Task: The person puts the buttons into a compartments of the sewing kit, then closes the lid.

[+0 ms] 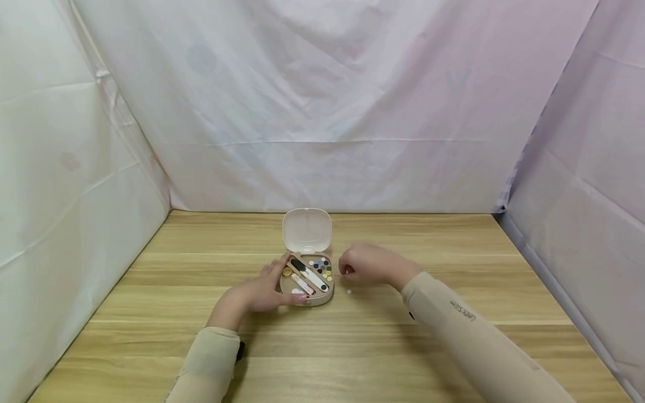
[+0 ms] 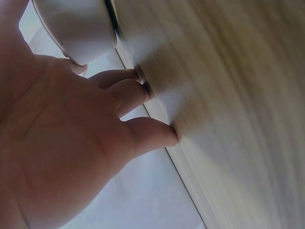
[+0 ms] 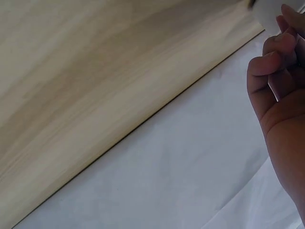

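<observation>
A small beige sewing kit box (image 1: 308, 280) lies open on the wooden table (image 1: 353, 347), its lid (image 1: 306, 230) standing up at the back. Inside are small scissors, coloured buttons and other bits. My left hand (image 1: 287, 282) grips the box's left side, thumb along the front edge and index finger at the left rim. In the left wrist view the box (image 2: 76, 28) sits above my left hand (image 2: 143, 95), whose other fingertips press on the table. My right hand (image 1: 347, 270) hovers just right of the box with fingers curled. I see nothing in my right hand (image 3: 274, 62). A tiny white piece (image 1: 349, 291) lies below it.
White cloth walls (image 1: 322, 112) close off the table at the back and on both sides. Bare wood stretches to the left, right and front of the box.
</observation>
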